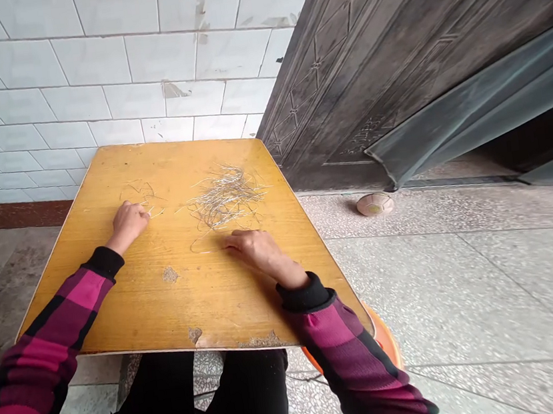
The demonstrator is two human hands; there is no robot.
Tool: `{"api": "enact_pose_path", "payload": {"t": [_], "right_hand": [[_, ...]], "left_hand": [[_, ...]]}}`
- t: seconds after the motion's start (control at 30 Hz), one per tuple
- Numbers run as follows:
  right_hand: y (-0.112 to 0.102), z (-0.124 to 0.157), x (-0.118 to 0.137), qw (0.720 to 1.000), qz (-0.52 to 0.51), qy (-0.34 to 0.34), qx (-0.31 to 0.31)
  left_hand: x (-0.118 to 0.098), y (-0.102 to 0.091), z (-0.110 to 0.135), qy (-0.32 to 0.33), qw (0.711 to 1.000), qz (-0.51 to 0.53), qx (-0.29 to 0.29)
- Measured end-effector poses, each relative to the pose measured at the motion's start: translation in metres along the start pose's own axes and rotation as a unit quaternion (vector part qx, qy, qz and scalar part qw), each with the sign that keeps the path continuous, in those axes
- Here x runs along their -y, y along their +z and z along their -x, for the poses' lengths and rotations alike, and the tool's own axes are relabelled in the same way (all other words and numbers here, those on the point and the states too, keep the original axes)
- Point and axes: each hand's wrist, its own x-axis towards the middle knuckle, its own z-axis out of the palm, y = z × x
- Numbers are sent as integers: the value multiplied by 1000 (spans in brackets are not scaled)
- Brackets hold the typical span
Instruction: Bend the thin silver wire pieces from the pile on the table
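Left hand (127,224) curled, right hand (257,249) flat beside wire pile (225,196).

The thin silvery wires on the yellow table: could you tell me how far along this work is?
Early, it seems. Done: a few separate thin silvery wires lie by the left hand. In hand: its fingers pinch some; the right hand rests flat nearby. Left: the big tangled silvery heap, nearly everything.

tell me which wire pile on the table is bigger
The silvery tangle just beyond the right hand: dense and wide, whereas the cluster by the left hand is only a few strands.
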Motion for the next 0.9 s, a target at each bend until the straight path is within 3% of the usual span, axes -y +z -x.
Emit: {"api": "enact_pose_path", "payload": {"t": [0.17,0.33,0.43,0.5,0.63,0.7,0.77,0.9], "right_hand": [[-11,0,-18,984,77,147,-67],[-12,1,-16,983,71,153,-71],[-11,1,-14,986,58,144,-67],[-9,0,-14,988,50,133,-62],[-5,0,-16,991,35,116,-62],[-4,0,-16,990,29,111,-78],[-3,0,-16,988,14,108,-113],[-2,-1,-14,968,-103,79,-214]], "left_hand": [[-6,6,-12,-18,1000,2,-5],[-8,-15,-1,21,999,41,-9],[-6,-36,11,12,983,184,13],[-3,-48,19,-37,947,314,50],[3,-59,30,-159,836,512,117],[3,-60,36,-156,801,561,142],[-2,-59,44,-105,800,566,172],[-20,-52,66,27,863,444,238]]}}
